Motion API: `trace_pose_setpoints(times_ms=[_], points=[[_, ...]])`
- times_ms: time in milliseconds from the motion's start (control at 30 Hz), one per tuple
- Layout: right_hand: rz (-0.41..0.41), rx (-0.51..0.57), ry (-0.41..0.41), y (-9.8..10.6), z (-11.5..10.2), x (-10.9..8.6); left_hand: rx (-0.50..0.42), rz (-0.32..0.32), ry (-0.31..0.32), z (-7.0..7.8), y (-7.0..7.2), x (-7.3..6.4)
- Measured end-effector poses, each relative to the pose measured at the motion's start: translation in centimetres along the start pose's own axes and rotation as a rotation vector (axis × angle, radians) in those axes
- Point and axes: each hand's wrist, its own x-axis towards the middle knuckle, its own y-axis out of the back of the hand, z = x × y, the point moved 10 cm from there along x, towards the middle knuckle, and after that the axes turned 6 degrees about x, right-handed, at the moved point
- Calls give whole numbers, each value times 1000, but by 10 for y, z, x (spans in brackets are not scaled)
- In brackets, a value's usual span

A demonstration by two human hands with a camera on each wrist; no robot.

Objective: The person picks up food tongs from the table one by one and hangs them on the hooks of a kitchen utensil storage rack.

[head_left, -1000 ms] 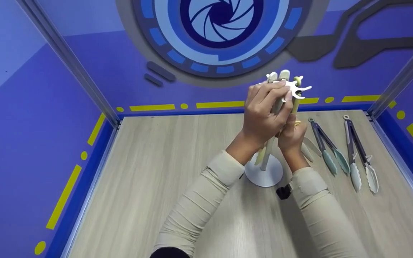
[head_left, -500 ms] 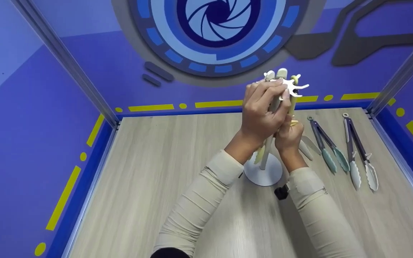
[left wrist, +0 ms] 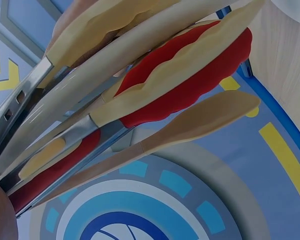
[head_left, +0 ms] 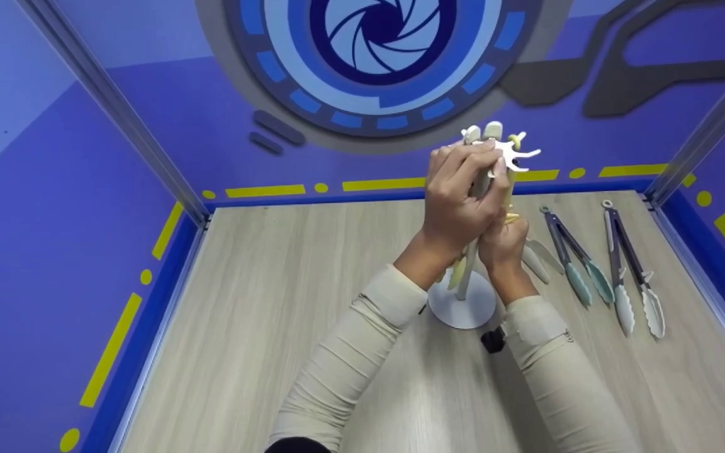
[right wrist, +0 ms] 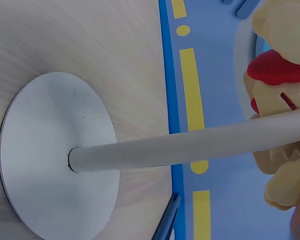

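My right hand (head_left: 504, 248) has slid a little lower and closer in under my left over the last second, so its fingers now curl around a pair of hanging tongs (left wrist: 180, 90) right beside the pole (right wrist: 190, 145) of the rack. I cannot tell exactly which tongs it has hold of, since my left hand covers most of the grip from above. My left hand (head_left: 460, 201) sits just over it, barely moved, fingers bent around the upper pole and the tong handles, its fingertips (head_left: 494, 151) touching the white hook crown (head_left: 517, 154) at the top.

Close against my left wrist the hanging bunch fills the view: cream heads, a red one between them, and steel arms running back toward my palm. Under my right wrist the pole drops to the round white base (right wrist: 55, 155), which rests flat on the desk (head_left: 312, 264); it has not shifted.

So the change is small: my lower hand has tightened in on the tongs while the upper one steadies the rack. I judge the tongs are still on their hook, or just at it, not yet free.

Beyond my right hand, two more pairs lie flat on the desk, teal-tipped tongs (head_left: 579, 267) nearer and white-tipped tongs (head_left: 633, 283) further out, where they were.
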Motion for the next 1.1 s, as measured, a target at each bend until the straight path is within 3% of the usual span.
trace_pose_setpoints(times_ms=[433,833,967,1100], points=[[-9,-25,-65,-1,5,-5,-6,13,7,2,-2,2],[-34,54,-96,-6,8,-8,-17,1,-13,1,0,1],[-56,94,-81,-9,6,-6,-52,-43,-53,-1,2,6],[-87,132,-60,-6,5,-4,-124,-128,-102,-4,4,11]])
